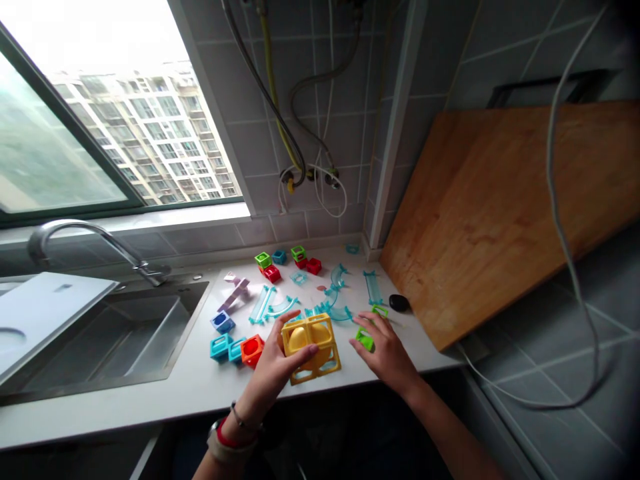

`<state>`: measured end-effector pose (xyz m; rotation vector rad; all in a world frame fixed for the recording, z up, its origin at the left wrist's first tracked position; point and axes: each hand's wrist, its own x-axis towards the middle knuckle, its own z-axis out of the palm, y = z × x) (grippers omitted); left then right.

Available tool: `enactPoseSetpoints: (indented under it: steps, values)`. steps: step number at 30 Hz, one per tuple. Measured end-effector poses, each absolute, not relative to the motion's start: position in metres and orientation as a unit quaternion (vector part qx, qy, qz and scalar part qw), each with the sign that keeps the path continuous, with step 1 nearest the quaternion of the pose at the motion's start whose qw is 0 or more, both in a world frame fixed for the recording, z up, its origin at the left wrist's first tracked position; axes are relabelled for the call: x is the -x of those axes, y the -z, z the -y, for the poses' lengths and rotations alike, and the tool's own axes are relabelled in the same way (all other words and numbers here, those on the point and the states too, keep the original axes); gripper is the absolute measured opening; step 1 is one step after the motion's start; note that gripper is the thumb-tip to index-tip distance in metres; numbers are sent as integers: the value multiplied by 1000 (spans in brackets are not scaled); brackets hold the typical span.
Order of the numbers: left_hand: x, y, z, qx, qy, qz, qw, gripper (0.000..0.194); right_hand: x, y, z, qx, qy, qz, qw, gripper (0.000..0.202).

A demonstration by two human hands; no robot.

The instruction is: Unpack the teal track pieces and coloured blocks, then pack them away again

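Observation:
My left hand (275, 357) is closed around a yellow block structure (320, 350) of joined open-frame cubes with rounded inner parts, lifted over the counter's front edge. My right hand (386, 353) is stretched over a green cube block (365, 339), thumb and fingers apart around it; whether they touch it is unclear. Another green block (380, 311) shows just beyond its fingers. Left of the yellow structure lie an orange-red block (252, 351) and light-blue blocks (220, 347). Behind it are clear blue track pieces (283, 307), partly covered by my left hand and the yellow blocks.
On the left is a sink (170, 340) with a faucet (100, 233) and a white board (50, 313). Red blocks (314, 266) and green blocks (263, 260) stand at the back. A wooden board (510, 213) leans at right, near a black object (399, 303) and a cable (553, 153).

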<state>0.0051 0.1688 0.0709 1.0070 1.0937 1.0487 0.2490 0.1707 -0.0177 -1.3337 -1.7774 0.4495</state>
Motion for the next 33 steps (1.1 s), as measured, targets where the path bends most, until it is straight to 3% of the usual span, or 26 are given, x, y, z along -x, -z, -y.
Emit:
enactPoseSetpoints:
  steps: [2, 5, 23, 29, 33]
  values:
    - [-12, -72, -167, -454, -443, -462, 620, 80, -229, -3, -160, 501, -279, 634, 519, 39]
    - [-25, -75, -158, -481, -438, -425, 629, 74, -194, -21, -144, 460, -402, 551, 568, 48]
    - [-24, -68, -139, -558, -423, -377, 606, 72, -171, -22, -128, 422, -485, 430, 634, 39]
    - [-16, -57, -139, -562, -422, -402, 587, 71, -173, -17, -137, 418, -508, 449, 605, 38]
    - [-3, -49, -140, -625, -407, -398, 535, 81, -207, -42, -154, 395, -462, 658, 444, 45]
